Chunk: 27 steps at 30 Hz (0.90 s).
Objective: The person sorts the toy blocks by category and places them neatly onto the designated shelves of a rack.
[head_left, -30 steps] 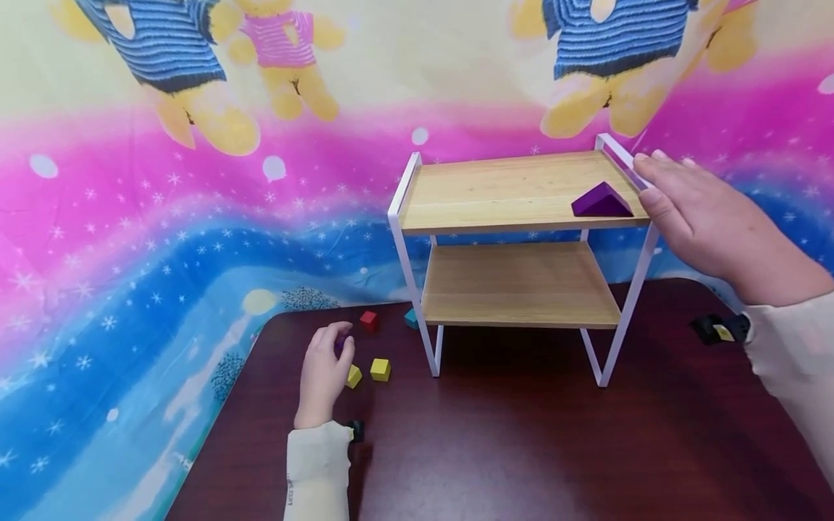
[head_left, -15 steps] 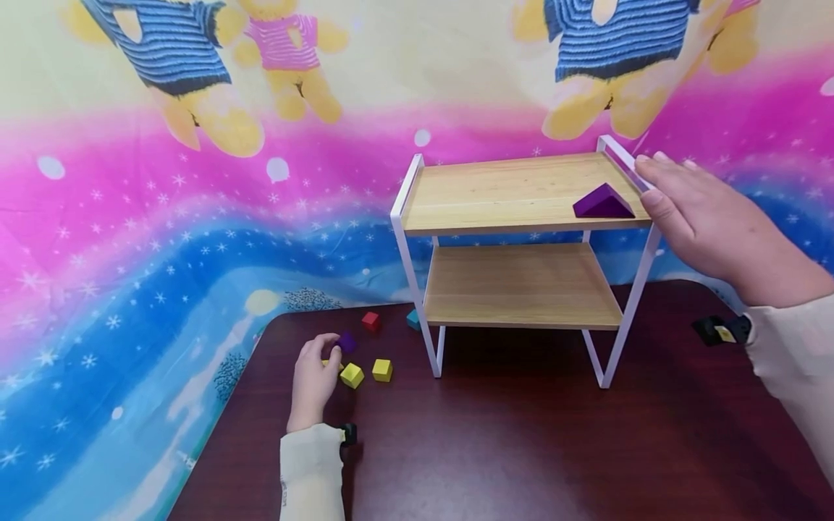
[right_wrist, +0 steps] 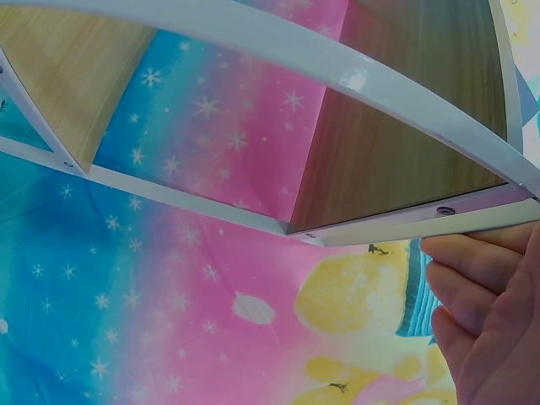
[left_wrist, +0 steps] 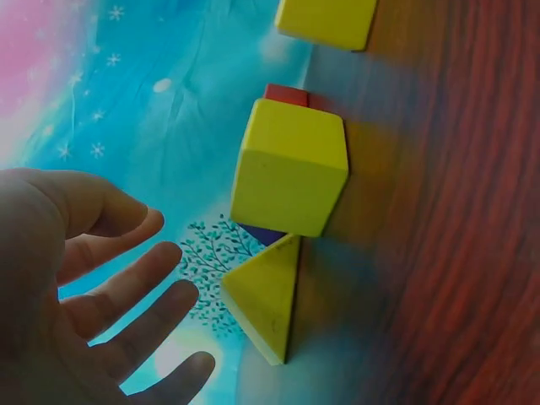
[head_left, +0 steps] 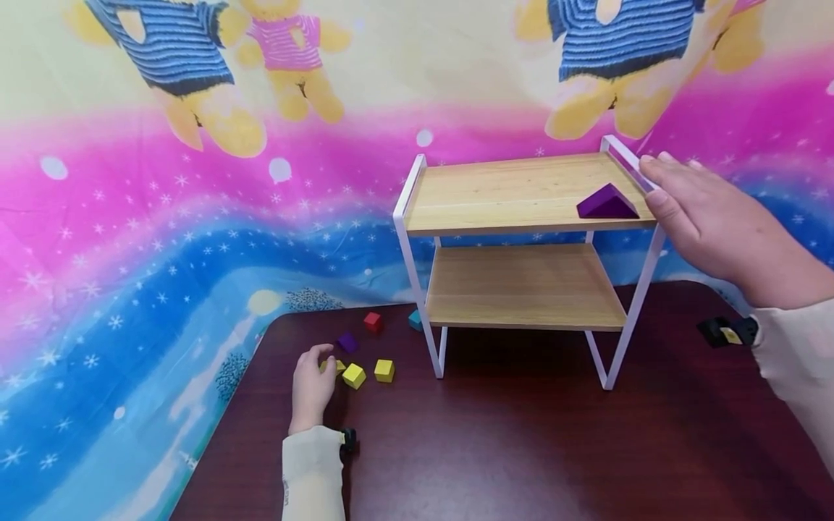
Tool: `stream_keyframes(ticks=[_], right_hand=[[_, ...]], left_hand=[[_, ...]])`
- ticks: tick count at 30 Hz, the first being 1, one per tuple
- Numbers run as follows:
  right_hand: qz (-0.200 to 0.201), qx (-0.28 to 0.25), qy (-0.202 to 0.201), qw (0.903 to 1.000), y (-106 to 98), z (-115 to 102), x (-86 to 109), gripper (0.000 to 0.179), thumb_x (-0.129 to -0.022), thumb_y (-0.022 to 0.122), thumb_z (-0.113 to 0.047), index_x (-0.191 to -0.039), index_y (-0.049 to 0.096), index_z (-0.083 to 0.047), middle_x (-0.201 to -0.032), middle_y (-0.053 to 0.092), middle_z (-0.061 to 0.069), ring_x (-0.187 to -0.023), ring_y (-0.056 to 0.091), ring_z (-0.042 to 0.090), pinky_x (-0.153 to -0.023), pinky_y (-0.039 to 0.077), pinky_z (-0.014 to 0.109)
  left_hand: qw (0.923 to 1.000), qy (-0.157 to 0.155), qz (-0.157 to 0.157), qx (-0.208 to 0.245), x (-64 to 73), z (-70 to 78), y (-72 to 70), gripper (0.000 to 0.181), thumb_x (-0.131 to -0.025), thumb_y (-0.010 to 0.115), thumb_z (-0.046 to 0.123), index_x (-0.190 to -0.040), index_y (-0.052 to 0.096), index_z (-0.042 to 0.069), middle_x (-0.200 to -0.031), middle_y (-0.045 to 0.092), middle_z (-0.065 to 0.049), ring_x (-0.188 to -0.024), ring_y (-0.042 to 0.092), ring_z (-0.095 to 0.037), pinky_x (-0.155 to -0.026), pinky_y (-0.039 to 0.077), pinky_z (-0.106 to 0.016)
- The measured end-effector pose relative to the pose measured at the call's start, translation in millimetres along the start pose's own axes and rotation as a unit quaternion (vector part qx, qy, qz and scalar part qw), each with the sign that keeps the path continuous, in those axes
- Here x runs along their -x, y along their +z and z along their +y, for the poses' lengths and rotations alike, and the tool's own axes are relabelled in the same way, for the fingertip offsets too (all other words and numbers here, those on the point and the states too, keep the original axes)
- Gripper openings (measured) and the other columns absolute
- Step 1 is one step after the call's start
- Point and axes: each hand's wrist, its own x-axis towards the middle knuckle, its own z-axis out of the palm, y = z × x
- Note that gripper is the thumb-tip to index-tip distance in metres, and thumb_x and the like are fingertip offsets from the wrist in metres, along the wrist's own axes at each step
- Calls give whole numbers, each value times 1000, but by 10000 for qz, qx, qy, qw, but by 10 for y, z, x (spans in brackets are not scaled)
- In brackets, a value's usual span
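Observation:
My left hand (head_left: pixel 313 391) hovers over the table's left side, fingers loosely bent beside a yellow triangular block (left_wrist: pixel 266 295). The left wrist view shows a gap between fingertips and block. Close by sit a yellow cube (head_left: pixel 354 375) and a second yellow cube (head_left: pixel 384 370). Behind these lie a small purple triangular block (head_left: pixel 347 342) and a red cube (head_left: pixel 373 322). With fairly straight fingers, my right hand (head_left: pixel 719 228) rests against the right rail of a two-tier wooden shelf (head_left: pixel 508 192). A larger purple triangular block (head_left: pixel 608 202) stands on its top board near that hand.
A teal block (head_left: pixel 415 320) is partly hidden behind the shelf's left front leg (head_left: pixel 417 304). The lower board (head_left: pixel 521 286) spans the white frame. Patterned cloth (head_left: pixel 195 239) hangs behind the dark red table (head_left: pixel 508 449).
My left hand has drawn back left and down from the small purple block, uncovering it, and now sits by the yellow triangular block. The right hand stays at the rail.

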Motion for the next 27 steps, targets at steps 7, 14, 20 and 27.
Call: stream_keyframes(ticks=[7, 14, 20, 27], right_hand=[[69, 7, -63, 10000, -8, 13, 4, 61, -110, 29, -35, -161, 18, -5, -164, 19, 25, -154, 9, 40, -124, 2, 50], [18, 33, 2, 10000, 6, 17, 9, 61, -110, 29, -37, -162, 16, -6, -164, 18, 25, -154, 8, 40, -124, 3, 52], [38, 27, -9, 10000, 15, 25, 21, 61, -110, 29, -36, -161, 17, -6, -164, 18, 25, -154, 9, 40, -125, 2, 49], [29, 38, 0, 10000, 8, 19, 7, 60, -110, 29, -35, -161, 17, -6, -164, 18, 25, -154, 9, 40, -125, 3, 48]], left_hand=[[9990, -315, -311, 46, 12, -57, 31, 39, -100, 52, 11, -136, 57, -3, -139, 51, -27, -128, 49, -44, -106, 40, -57], [9992, -294, -263, -24, 12, -122, 58, 39, -98, 53, 10, -134, 58, -6, -138, 51, -31, -131, 46, -46, -110, 37, -56], [9988, -298, -375, -34, 13, -175, 80, 39, -99, 54, 9, -135, 57, -6, -140, 49, -32, -133, 45, -47, -111, 36, -57], [9984, -269, -498, 2, -29, -212, 91, 38, -99, 53, 7, -134, 58, -7, -141, 49, -32, -131, 46, -47, -109, 37, -57]])
